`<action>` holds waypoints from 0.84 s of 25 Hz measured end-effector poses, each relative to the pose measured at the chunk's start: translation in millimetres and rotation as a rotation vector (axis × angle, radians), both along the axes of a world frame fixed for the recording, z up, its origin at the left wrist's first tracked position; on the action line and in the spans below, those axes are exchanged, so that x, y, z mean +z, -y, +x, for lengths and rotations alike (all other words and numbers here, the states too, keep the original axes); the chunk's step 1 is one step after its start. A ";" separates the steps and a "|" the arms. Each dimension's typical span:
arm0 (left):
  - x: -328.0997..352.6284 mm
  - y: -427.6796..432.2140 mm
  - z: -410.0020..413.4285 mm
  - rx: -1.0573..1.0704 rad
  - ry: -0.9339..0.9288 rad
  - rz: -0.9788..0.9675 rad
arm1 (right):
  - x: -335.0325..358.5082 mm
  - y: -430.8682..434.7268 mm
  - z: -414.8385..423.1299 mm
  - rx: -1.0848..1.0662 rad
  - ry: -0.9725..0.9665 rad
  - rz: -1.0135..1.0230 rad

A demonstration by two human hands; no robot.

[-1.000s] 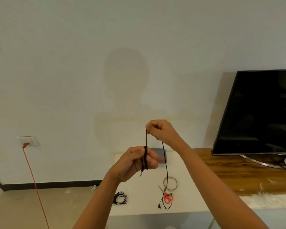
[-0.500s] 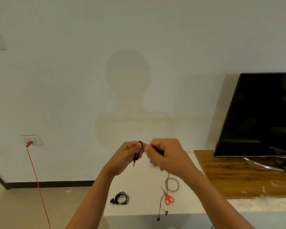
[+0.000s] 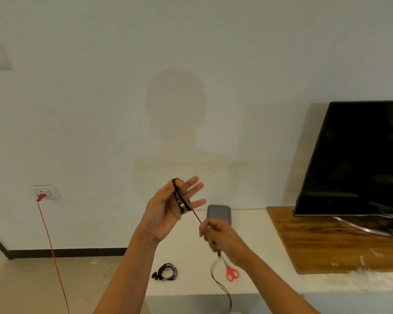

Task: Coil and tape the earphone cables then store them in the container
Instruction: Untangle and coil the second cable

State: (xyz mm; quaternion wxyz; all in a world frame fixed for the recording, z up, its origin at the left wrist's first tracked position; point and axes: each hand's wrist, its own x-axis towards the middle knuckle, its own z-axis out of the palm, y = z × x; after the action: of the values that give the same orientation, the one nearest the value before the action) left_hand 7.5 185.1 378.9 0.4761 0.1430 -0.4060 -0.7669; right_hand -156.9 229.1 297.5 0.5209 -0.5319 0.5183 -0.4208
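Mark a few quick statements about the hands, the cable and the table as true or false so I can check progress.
1. The earphone cable is looped over the left hand, whose fingers are spread. True.
2. The right hand holds nothing. False: it pinches the cable's free length.
3. A coiled earphone lies on the white table. True.
4. The scissors have blue handles. False: they are red.
5. The grey container sits on the wooden board. False: it sits on the white table.
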 end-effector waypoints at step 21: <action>-29.9 13.3 -2.3 0.011 0.145 -0.050 | -12.5 -46.4 16.1 0.062 -0.355 -0.085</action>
State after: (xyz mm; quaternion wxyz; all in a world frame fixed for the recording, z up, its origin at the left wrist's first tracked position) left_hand 5.2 171.8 349.0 0.4529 0.1885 -0.4579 -0.7414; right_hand -140.8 275.5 285.0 0.4110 -0.6349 0.5674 -0.3255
